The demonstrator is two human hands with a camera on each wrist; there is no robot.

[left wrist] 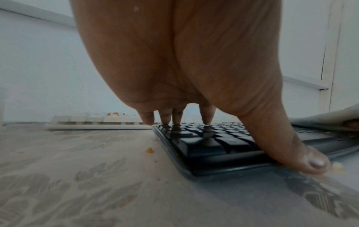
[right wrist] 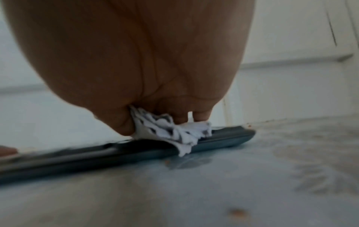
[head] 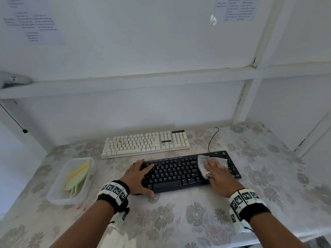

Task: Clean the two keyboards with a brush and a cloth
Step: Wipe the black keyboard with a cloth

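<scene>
Black keyboard [head: 186,171] sits mid-worktop [head: 179,221], white keyboard [head: 146,143] with orange crumbs just beyond at 12 o'clock. Right hand [head: 217,173] presses a grey cloth [head: 204,164] flat on its right end, thumb pinching the cloth's near edge. Left hand [head: 138,176] braces the left end, fingers spread, thumb on the front edge. Yellow-green brush [head: 76,178] lies in a clear tray [head: 53,196] at 9 o'clock.
</scene>
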